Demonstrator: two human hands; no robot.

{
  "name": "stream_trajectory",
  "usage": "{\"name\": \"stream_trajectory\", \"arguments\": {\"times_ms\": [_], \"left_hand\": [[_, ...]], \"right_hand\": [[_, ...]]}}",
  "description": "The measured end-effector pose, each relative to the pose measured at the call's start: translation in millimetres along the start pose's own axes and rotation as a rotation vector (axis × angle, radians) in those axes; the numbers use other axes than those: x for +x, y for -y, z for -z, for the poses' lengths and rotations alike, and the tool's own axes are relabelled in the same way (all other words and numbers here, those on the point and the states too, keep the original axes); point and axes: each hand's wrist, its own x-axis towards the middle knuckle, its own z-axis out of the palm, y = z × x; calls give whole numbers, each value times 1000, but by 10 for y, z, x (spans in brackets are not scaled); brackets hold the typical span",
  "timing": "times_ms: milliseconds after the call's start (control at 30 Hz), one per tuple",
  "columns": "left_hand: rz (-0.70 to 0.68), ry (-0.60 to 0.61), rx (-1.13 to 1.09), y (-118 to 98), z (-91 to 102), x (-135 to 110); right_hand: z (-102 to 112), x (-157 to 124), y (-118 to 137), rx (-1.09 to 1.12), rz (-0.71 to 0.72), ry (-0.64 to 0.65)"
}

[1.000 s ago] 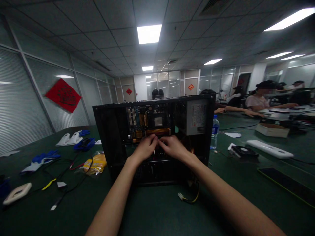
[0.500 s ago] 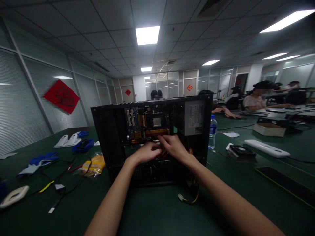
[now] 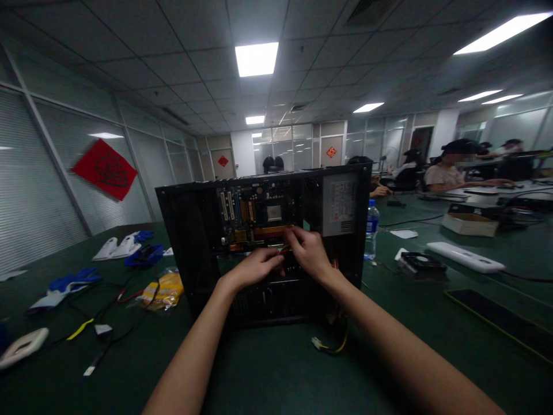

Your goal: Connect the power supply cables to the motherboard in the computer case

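Cable [image 3: 284, 249], thin & reddish, by lower edge of mobo [image 3: 260, 214]. R hand [image 3: 309, 251] prob. pinching it; L hand [image 3: 254, 267], below mobo, half-curled, grip unclear. Best: guide gently, no tugging, clear of mobo.

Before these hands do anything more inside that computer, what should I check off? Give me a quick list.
1. Open side of the computer case faces the person: ok.
2. Left hand and right hand both reach that open side: ok.
3. Each hand's grip is secure: cannot tell; what the fingers hold is too small and dark.
4. Loose white plug tucked away: not ok; it lies on the table in front of the case.
5. Water bottle upright and capped: ok, though it stands close to the case.
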Motion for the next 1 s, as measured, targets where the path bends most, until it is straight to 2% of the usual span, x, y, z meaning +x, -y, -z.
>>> {"name": "stream_trajectory", "arguments": {"times_ms": [100, 200, 300, 400, 567, 667, 800, 900, 1000], "left_hand": [[1, -209, 29, 40, 9, 14], [-13, -347, 84, 82, 48, -3], [-51, -334, 135, 65, 148, -82], [-92, -281, 185, -72, 291, -192], [-158, -253, 272, -458, 473, -321], [-171, -223, 336, -603, 529, -361], [-164, -215, 267, -635, 568, -402], [-200, -226, 212, -655, 572, -416], [-250, -239, 261, -753, 594, -410]], "right_hand": [[-9, 2, 17, 61, 77, 74], [-10, -14, 26, 15, 178, 256], [2, -30, 81, -77, 205, 454], [13, -40, 225, -44, 264, 584], [81, -44, 559, 54, 315, 644], [227, -26, 709, 125, 242, 662], [470, 7, 838, 154, 123, 747], [545, 34, 938, 172, 32, 880], [516, 102, 1066, 224, -51, 1022]]}}
